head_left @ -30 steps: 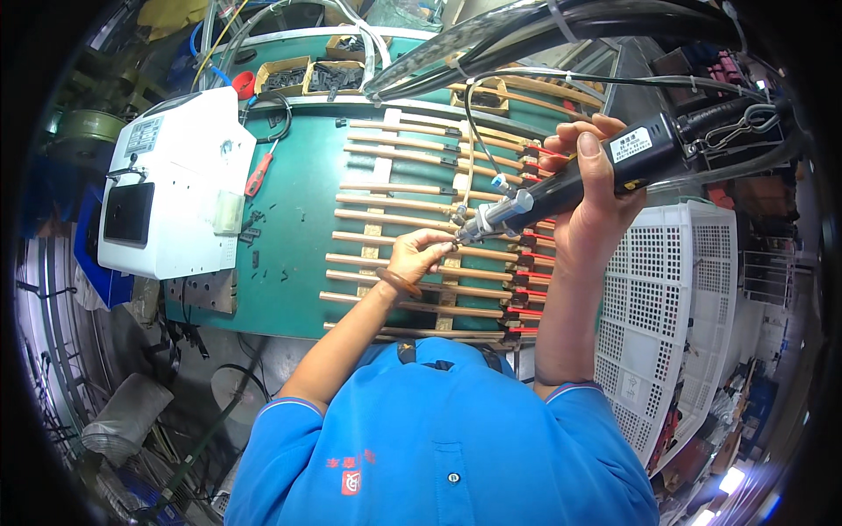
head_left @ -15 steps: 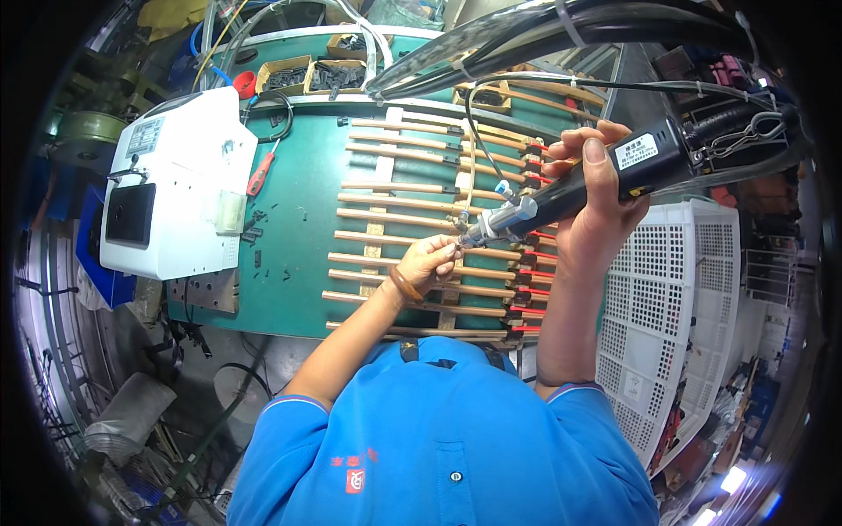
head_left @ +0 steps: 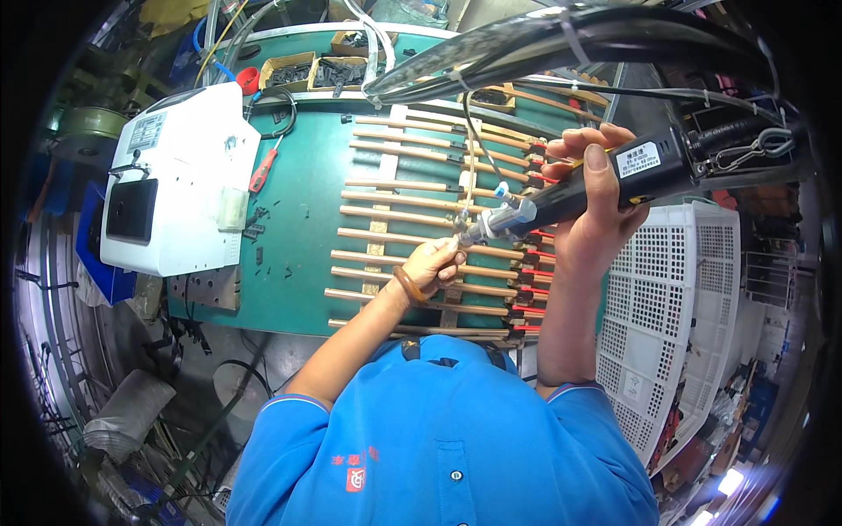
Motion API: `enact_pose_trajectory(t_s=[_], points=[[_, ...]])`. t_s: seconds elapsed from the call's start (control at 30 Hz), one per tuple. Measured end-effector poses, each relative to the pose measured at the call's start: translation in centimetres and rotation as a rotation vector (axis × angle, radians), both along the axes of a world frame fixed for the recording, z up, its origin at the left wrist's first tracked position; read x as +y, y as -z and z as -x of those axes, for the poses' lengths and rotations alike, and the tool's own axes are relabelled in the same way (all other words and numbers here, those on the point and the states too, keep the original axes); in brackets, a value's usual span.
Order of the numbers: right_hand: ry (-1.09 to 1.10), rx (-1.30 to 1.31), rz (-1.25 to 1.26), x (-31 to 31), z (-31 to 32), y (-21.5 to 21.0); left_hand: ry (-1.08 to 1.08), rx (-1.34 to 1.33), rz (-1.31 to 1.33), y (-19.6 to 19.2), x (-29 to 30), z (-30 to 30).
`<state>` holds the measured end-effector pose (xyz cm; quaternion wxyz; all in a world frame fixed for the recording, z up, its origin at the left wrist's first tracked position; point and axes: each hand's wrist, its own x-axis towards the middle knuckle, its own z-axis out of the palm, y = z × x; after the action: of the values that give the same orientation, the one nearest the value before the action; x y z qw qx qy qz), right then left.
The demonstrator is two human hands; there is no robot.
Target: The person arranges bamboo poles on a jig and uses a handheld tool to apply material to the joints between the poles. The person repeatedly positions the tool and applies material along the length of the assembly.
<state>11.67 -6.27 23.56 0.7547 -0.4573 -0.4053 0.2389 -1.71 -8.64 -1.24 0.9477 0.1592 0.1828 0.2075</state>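
My right hand [head_left: 599, 184] is wrapped round a black powered screwdriver [head_left: 557, 200], held tilted with its silver nose pointing down and left. My left hand [head_left: 434, 265] is closed in a pinch right at the tip of that nose; whatever lies between the fingers is hidden. Below both hands, a row of copper-coloured rods [head_left: 386, 212] lies side by side across the green table, with black clips and red pieces [head_left: 533, 279] near their right ends. A thin hose [head_left: 474, 167] runs down to the screwdriver's nose.
A white machine [head_left: 180, 184] stands at the left, with a red-handled screwdriver [head_left: 262, 169] and loose black parts [head_left: 254, 230] beside it. Boxes of black parts [head_left: 338, 77] sit at the back. Thick bundled cables [head_left: 605, 39] hang overhead; white perforated crates [head_left: 653, 298] stand at the right.
My left hand has shifted slightly right, its fingers curled in more. The screwdriver stays almost where it was in my right hand.
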Motion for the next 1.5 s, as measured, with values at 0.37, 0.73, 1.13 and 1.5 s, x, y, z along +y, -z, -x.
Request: enact_pose_trajectory(t_s=[0.37, 0.73, 1.13, 1.5], points=[[0.106, 0.023, -0.003, 0.3, -1.0, 0.2, -0.107, 0.054, 0.292, -0.4, -1.0, 5.4], [0.111, -0.018, 0.06, -0.3, -1.7, 0.6, -0.15, 0.342, -0.29, -0.4, -0.3, 5.5], [0.107, -0.006, 0.023, -0.3, -2.0, 0.7, -0.264, 0.478, -0.54, -2.2, 0.9, 5.3], [0.089, 0.007, 0.017, -0.1, -2.0, 1.0, -0.147, 0.409, -0.526, -3.9, 2.6, 5.2]])
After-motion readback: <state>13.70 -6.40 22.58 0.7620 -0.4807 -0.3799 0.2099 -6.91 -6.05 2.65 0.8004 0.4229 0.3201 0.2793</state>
